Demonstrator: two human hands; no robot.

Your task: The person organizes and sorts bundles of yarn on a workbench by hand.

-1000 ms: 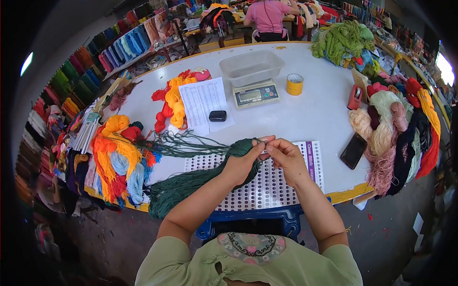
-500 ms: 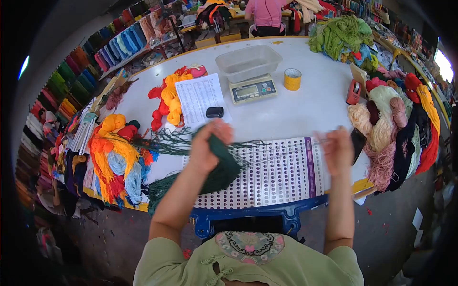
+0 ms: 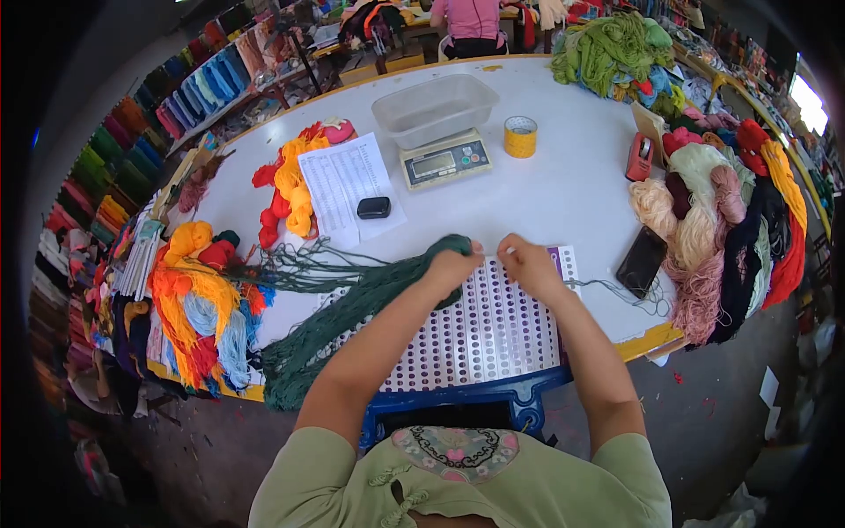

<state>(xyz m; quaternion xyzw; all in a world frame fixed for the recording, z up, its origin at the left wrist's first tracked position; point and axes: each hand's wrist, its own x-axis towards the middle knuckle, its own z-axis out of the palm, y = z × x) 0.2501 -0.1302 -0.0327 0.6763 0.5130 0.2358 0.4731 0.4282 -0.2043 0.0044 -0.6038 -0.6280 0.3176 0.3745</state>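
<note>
My left hand grips a thick hank of dark green yarn that trails left and down over the table's front edge. Close beside it, my right hand pinches a single green strand, which runs right across the table towards a black phone. Both hands hover over a white sheet with rows of round holes lying at the front of the white table.
Behind stand a digital scale with a clear tub, yellow tape roll, printed paper and small black case. Yarn piles lie left, right and far. A person in pink sits beyond.
My hands, spread wide half a second ago while drawing out a strand, have come back together over the holed sheet. The pulled strand now lies loose to the right.
</note>
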